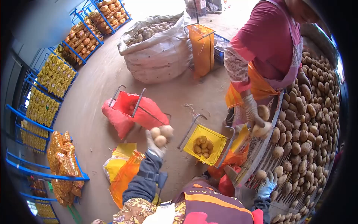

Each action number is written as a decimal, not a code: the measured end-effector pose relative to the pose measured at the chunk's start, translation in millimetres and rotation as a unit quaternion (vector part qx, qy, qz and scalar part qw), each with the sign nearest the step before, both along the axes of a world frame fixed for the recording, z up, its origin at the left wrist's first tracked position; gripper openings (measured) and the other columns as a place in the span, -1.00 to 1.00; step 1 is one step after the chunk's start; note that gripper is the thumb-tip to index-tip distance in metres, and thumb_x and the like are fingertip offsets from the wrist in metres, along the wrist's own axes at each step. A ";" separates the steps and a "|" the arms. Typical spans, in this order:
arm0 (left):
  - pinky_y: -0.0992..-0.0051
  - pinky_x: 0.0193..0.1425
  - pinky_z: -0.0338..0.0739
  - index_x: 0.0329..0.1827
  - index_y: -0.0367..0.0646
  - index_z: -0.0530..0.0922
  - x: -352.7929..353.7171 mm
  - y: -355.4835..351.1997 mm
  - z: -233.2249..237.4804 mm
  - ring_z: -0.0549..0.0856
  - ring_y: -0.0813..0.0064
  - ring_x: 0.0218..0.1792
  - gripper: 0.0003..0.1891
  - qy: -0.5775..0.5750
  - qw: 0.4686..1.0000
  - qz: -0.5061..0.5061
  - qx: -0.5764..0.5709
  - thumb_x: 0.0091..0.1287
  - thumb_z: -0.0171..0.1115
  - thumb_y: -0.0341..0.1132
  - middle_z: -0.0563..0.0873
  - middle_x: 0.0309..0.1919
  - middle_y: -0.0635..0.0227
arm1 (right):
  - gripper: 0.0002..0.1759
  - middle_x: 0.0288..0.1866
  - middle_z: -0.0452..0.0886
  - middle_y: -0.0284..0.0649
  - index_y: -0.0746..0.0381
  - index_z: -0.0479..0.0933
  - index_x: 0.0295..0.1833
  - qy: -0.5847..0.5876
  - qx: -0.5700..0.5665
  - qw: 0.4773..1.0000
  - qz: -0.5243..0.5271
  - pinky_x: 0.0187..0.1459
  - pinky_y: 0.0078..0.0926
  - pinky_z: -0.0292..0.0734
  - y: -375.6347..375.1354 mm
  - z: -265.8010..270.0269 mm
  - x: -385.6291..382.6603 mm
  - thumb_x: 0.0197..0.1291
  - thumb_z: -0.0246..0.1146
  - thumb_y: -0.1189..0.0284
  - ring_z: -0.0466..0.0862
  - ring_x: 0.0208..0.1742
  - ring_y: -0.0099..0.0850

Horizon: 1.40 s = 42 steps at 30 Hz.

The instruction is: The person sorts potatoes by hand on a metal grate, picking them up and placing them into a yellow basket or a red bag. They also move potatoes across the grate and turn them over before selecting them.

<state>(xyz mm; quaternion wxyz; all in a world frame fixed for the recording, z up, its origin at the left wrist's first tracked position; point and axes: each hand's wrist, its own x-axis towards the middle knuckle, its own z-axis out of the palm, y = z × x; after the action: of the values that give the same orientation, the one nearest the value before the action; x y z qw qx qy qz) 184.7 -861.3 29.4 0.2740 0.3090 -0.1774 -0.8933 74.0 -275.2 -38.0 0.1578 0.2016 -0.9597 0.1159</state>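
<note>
My left hand (154, 146), in a pale glove, is raised over the floor with three potatoes (161, 136) bunched in its fingers, between the red mesh bag (136, 112) and the yellow mesh bag (204, 145). The yellow bag hangs open on a wire frame and has several potatoes inside. My right hand (267, 185), also gloved, rests at the near edge of the roller sorting table (261, 151), fingers on a potato (261, 174) there. Many potatoes (311, 123) cover the table.
A co-worker in a pink top and orange apron (266, 52) stands at the table, a gloved hand (253, 112) holding potatoes. A big white sack of potatoes (158, 48) stands behind. Blue racks with filled yellow and orange bags (56, 74) line the left. Loose orange bags (125, 173) lie near me.
</note>
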 end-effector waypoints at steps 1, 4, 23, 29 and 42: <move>-0.01 0.09 0.69 0.13 -0.18 0.47 3.8 -57.7 -18.6 0.59 -0.10 0.17 -0.23 0.029 0.996 0.072 0.045 0.26 0.09 0.42 0.56 0.16 0.00 | -0.55 0.17 0.59 -0.09 0.20 0.55 -0.30 0.001 0.002 1.000 0.008 0.31 0.01 0.28 -0.1 -2.3 -3.8 0.45 -0.04 0.10 0.40 0.33 0.05; -0.17 0.23 0.55 0.37 -0.20 0.28 1.5 -164.1 -8.2 0.53 -0.13 0.22 -0.06 -0.006 0.983 0.157 -0.092 0.24 -0.01 0.50 0.41 0.30 -0.05 | -0.66 0.13 0.61 -0.11 0.20 0.54 -0.32 -0.013 0.027 0.999 0.018 0.29 -0.01 0.33 0.6 2.9 -3.6 0.38 0.05 0.19 0.43 0.30 0.06; -0.14 0.51 0.01 0.35 -0.17 0.41 -12.3 179.8 -102.1 0.49 0.12 0.28 -0.28 -0.174 0.225 -0.560 -0.778 0.22 0.26 0.11 0.55 0.20 0.08 | -0.70 0.11 0.56 -0.11 0.23 0.57 -0.05 -0.125 0.079 0.987 -0.057 0.27 -0.01 0.29 -22.8 42.2 14.9 0.17 0.27 0.29 0.43 0.27 -0.01; -0.08 0.47 0.12 0.31 -0.23 0.43 -22.2 185.3 -103.5 0.54 0.14 0.20 -0.28 -0.216 0.227 -0.597 -0.738 0.20 0.28 0.10 0.60 0.10 0.11 | -0.51 0.23 0.48 0.02 0.31 0.51 0.17 -0.045 0.031 0.993 -0.102 0.36 0.00 0.25 -45.7 52.1 -13.7 0.14 0.30 0.33 0.41 0.32 0.03; -0.06 0.37 0.24 0.24 -0.19 0.43 -38.4 202.2 -92.6 0.44 -0.02 0.26 -0.36 -0.079 0.369 -0.359 -0.854 0.08 0.40 -0.17 0.49 0.18 0.07 | -0.19 0.42 0.30 0.06 0.10 0.48 0.30 -0.266 0.056 0.951 -0.147 0.46 0.26 -0.07 -49.6 51.3 13.8 -0.12 0.45 0.01 0.21 0.46 0.09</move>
<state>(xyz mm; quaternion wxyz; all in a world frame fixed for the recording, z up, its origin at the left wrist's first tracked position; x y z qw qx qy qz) 146.3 -659.1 -63.2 0.0304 -0.1127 -0.9608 -0.2516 87.8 -324.9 13.3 -0.0995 0.0285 -0.9909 0.0864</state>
